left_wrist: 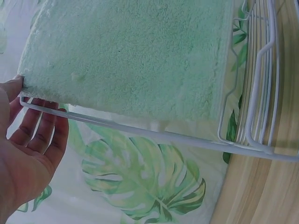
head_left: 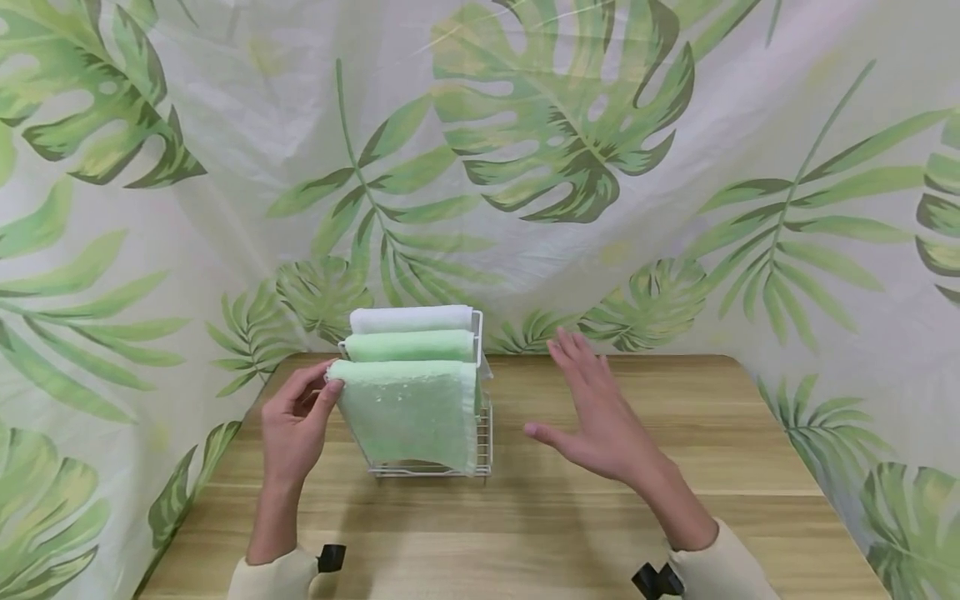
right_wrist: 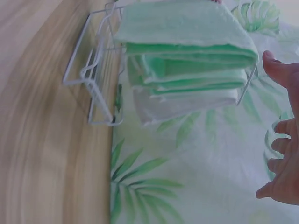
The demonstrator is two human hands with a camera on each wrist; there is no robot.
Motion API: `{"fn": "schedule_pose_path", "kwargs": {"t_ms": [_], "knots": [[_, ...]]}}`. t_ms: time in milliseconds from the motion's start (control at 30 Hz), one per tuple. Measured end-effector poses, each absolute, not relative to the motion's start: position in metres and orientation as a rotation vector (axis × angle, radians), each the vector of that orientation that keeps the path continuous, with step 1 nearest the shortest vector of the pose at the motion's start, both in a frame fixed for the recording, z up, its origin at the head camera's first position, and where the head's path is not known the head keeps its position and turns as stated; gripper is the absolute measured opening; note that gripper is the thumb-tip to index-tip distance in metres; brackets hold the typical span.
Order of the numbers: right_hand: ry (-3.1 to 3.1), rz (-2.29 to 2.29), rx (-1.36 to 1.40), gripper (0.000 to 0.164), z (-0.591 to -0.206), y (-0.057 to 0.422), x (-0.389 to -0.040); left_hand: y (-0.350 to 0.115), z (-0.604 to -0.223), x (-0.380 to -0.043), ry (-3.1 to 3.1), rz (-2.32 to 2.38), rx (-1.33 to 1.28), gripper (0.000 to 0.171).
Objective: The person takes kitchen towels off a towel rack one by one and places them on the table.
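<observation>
A white wire rack [head_left: 491, 433] stands on the table with folded cloths draped over its bars. Nearest me hangs a light green towel [head_left: 408, 417]; behind it are another green towel [head_left: 408, 345] and a white towel [head_left: 412, 318]. My left hand [head_left: 296, 417] pinches the front green towel's upper left corner, thumb in front and fingers behind; in the left wrist view that hand [left_wrist: 32, 144] is at the end of the rack's bar. To the right of the rack, my right hand [head_left: 596, 417] is held up with fingers straight and thumb spread, touching nothing.
The rack stands on a wood-grain table [head_left: 637, 517]. Behind and around it hangs a pale curtain [head_left: 525, 267] printed with green leaves. Black straps [head_left: 656, 581] sit at both cream sleeves.
</observation>
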State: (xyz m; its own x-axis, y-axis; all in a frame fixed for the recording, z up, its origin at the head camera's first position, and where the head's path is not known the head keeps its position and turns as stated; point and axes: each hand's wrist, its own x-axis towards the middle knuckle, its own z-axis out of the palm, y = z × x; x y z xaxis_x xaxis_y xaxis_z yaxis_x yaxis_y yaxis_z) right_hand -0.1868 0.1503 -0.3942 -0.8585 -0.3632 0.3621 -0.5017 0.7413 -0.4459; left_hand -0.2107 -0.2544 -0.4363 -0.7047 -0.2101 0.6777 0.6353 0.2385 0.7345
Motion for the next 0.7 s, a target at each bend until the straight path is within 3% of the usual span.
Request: {"fn": "schedule_pose_path", "kwargs": {"t_ms": [700], "knots": [[-2.521, 0.787, 1.063, 0.101, -0.347, 0.069, -0.204, -0.253, -0.435, -0.209, -1.88, -1.493, -0.364, 0.028]]}}
